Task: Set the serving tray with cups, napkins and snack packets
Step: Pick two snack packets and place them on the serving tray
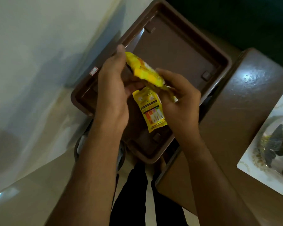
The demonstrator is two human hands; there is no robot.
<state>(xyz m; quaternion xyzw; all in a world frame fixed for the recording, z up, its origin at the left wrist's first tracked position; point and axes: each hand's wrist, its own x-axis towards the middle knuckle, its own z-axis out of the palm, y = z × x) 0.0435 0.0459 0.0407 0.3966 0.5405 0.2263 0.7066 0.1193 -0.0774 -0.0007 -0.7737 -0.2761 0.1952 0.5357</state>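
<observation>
Packets [147, 74] held between both hands [112, 88] above the brown tray [219, 69].

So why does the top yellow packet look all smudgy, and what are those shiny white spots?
Head view: the upper yellow packet is smeared by motion blur, while the lower packet shows sharper print; white glare sits on the brown tray rim and on the table; the room is dim, and the wide lens bends straight edges.
</observation>
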